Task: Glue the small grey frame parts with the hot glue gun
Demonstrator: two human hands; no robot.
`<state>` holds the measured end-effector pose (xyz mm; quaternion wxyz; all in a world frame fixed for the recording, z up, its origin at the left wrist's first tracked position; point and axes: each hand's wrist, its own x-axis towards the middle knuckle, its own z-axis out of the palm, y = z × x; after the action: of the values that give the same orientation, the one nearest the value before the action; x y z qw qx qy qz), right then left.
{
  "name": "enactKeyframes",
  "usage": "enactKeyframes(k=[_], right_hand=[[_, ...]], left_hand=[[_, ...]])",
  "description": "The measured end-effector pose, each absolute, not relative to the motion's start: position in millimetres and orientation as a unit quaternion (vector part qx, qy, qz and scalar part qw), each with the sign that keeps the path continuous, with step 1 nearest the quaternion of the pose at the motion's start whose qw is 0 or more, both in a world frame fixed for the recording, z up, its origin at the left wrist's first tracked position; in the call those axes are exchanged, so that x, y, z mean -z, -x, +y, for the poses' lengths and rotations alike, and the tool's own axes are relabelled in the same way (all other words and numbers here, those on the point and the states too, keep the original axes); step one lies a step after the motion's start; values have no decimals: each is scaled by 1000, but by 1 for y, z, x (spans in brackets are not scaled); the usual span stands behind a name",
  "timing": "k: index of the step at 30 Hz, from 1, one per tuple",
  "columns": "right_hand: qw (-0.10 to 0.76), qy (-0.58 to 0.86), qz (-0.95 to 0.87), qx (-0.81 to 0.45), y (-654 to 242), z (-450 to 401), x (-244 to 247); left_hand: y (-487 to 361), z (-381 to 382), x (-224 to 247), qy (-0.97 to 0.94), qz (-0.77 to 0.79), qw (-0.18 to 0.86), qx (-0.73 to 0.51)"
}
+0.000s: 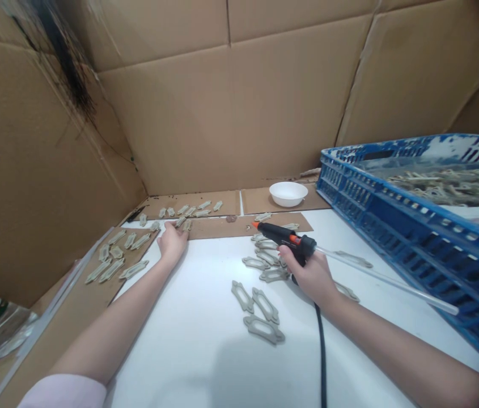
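Observation:
In the head view, my right hand [313, 277] is wrapped around a black glue gun [282, 233] with an orange tip pointing left. A long clear glue stick [392, 280] sticks out of its back. My left hand [173, 245] reaches to the far cardboard strip [213, 229], its fingers curled at a small grey-beige frame-shaped piece [187, 225]; the grip is partly hidden. Several larger pieces of this shape, with open centres, lie below the gun, among them a loose frame piece [265, 330] on the white table [196, 317].
A blue plastic crate [362, 198] full of similar pieces stands at right. By the back cardboard wall [230, 124] sits a white bowl [288, 194]. Several pieces lie on the left cardboard sheet [90, 306]. A black cable [321, 351] runs towards me. A clear bottle [1, 323] lies at left.

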<state>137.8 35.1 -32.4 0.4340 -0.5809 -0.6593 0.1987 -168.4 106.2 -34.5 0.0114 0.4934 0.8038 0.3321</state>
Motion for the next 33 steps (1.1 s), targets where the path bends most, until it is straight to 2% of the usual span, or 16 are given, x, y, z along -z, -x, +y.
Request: enactKeyframes(k=[17,21,28,33], right_hand=[[412,595,-669,-167,-138,33,33],[431,589,-656,-192,-138,33,32],[456,569,-660,-179,-136,35,31],[447,573,-666,-170,-133,35,32]], left_hand=[[161,97,30,-549,722,-25,-421],[136,82,21,-643,651,19,-403],[88,50,16,-833,449,180,-270],[70,46,21,-851,428,189,-238]])
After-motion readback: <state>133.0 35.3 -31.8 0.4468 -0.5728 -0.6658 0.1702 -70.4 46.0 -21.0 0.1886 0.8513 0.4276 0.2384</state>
